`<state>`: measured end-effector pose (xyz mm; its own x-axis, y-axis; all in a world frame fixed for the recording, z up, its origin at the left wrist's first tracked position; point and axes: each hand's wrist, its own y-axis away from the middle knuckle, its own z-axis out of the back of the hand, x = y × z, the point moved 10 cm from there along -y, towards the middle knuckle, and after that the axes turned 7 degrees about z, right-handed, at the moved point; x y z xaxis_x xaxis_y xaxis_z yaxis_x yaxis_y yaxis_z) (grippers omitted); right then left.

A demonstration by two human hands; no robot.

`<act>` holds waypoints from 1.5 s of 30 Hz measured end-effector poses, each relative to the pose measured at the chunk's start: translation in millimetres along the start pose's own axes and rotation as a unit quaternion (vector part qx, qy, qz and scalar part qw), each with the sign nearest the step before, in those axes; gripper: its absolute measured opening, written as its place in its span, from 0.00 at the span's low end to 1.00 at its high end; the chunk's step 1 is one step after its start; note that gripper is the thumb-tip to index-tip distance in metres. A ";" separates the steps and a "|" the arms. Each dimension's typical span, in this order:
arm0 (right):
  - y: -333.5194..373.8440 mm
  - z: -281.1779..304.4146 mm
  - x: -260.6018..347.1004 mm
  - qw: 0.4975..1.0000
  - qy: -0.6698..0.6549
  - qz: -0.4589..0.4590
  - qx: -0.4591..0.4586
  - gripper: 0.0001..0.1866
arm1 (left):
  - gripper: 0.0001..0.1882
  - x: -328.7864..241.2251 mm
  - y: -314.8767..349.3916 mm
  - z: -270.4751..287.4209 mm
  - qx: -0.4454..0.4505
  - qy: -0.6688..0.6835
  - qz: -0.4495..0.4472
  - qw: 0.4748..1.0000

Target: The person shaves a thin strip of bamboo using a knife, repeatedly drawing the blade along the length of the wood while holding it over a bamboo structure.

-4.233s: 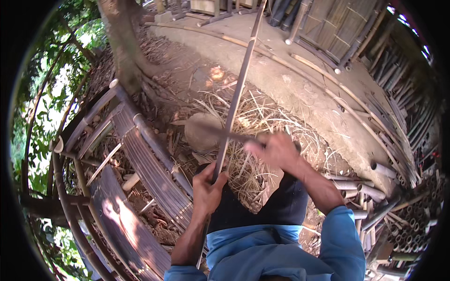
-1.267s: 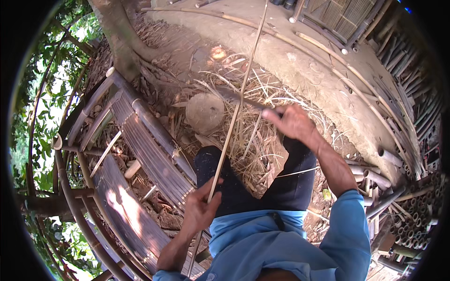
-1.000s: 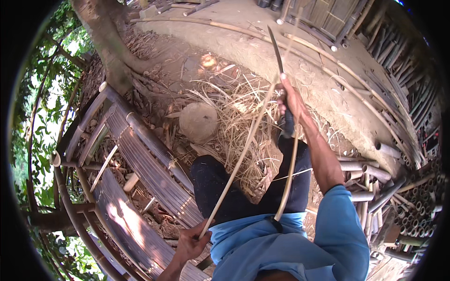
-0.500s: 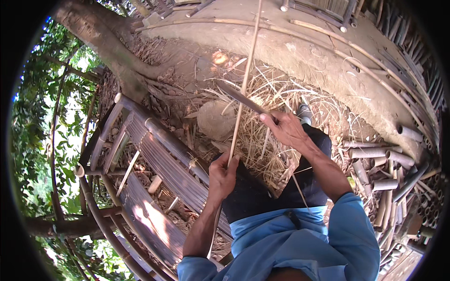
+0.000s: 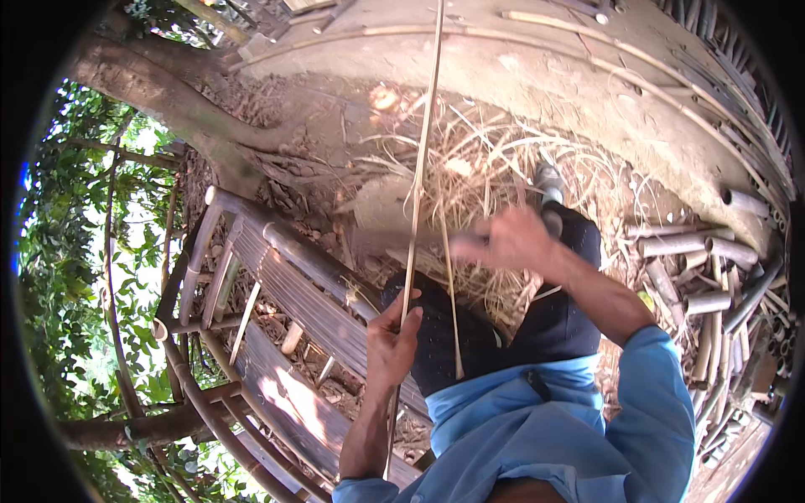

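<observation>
A long, thin bamboo strip [image 5: 426, 126] runs from the top edge down between my knees and past my left forearm. My left hand [image 5: 392, 342] is closed round it low down, near my left thigh. In my right hand [image 5: 513, 241] is a long-bladed knife [image 5: 390, 241], both smeared by motion. The blade crosses the bamboo strip above my left hand; whether it touches the strip I cannot tell. A narrow pale sliver [image 5: 454, 318] hangs beside the strip, over my dark trousers.
A heap of pale shavings [image 5: 495, 159] covers the ground before my feet, beside a round flat block [image 5: 377, 205]. At left stands a bamboo bench [image 5: 293, 285], with a tree trunk [image 5: 151, 84] beyond. Cut bamboo tubes [image 5: 683, 243] lie piled at right.
My right hand has drawn the knife toward me, down the strip. The loose sliver now hangs nearer the strip. My left hand keeps its grip; the whole view has shifted slightly.
</observation>
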<state>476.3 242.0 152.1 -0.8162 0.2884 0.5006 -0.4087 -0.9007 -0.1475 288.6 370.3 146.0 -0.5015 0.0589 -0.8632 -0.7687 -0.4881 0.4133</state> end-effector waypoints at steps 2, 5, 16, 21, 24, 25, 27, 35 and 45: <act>-11.9 6.7 -41.7 0.993 -0.069 -0.097 0.011 0.45 | 0.18 1.4 3.2 -3.1 0.012 0.034 0.014 0.999; -2.2 1.6 -2.4 0.999 -0.047 -0.014 -0.021 0.45 | 0.17 6.2 7.3 6.4 -0.010 -0.029 0.028 0.999; -16.2 36.9 -75.1 0.994 0.066 -0.084 -0.014 0.39 | 0.15 39.1 48.9 9.9 0.023 -0.015 0.088 0.996; -45.3 46.1 -122.3 0.974 -0.056 -0.211 0.055 0.39 | 0.13 26.7 80.6 39.5 -0.004 -0.069 0.105 0.992; -39.7 113.6 -233.8 0.982 -0.005 -0.175 -0.071 0.32 | 0.12 20.6 115.7 36.1 -0.006 -0.127 0.089 0.988; -40.5 118.1 -256.5 0.974 0.037 -0.224 -0.016 0.38 | 0.12 30.1 133.9 43.7 -0.009 -0.130 0.094 0.987; -31.3 152.8 -316.8 0.940 0.118 -0.319 0.008 0.49 | 0.13 49.1 155.7 40.8 0.039 -0.034 0.106 0.993; 9.2 121.2 -253.6 0.932 -0.039 -0.248 -0.263 0.35 | 0.17 24.7 78.4 44.8 -0.049 -0.006 0.056 0.997; 7.2 -27.2 21.6 0.998 -0.027 0.031 0.043 0.37 | 0.17 -1.2 -18.9 3.4 -0.019 -0.054 -0.008 0.998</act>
<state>444.7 250.6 138.6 -0.8150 0.2152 0.5380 -0.3191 -0.9417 -0.1068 302.4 382.4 140.2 -0.5302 0.1596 -0.8327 -0.7629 -0.5184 0.3864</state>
